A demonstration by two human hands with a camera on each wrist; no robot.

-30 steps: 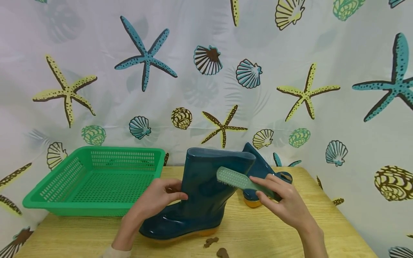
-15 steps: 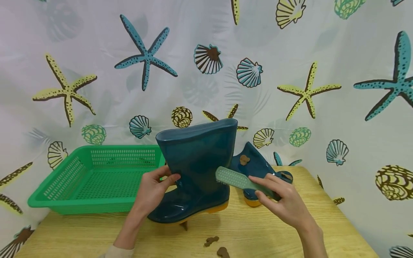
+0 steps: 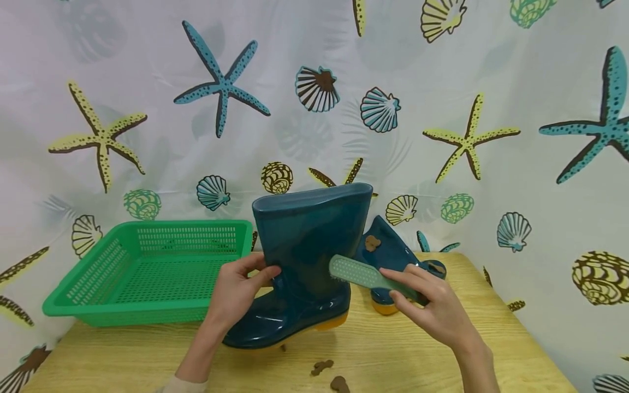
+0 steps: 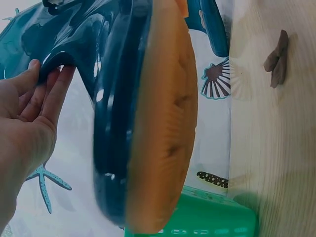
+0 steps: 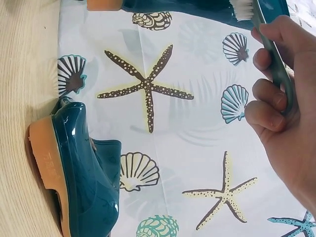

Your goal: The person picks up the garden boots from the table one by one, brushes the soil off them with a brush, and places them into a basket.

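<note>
My left hand (image 3: 262, 267) grips the front of the shaft of a dark teal rubber boot (image 3: 304, 256) with an orange sole (image 4: 163, 118), thumb on the near side. The boot is upright and slightly tilted, its sole partly off the wooden table (image 3: 417, 360). My right hand (image 3: 408, 286) holds the handle of a pale green scrubbing brush (image 3: 361, 274). The brush's bristled head lies against the boot's shaft. In the right wrist view the right hand (image 5: 276, 94) is curled round the brush (image 5: 271, 44).
A second teal boot (image 3: 393, 256) lies on its side behind, with brown dirt spots on it. An empty green perforated basket (image 3: 147, 267) stands at the left. Brown dirt bits (image 3: 321, 367) lie near the table's front. A seashell-print curtain hangs behind.
The boot rose off the table and tilted, then came slightly down and to the right. My left hand moved up with it. The brush hand barely moved.
</note>
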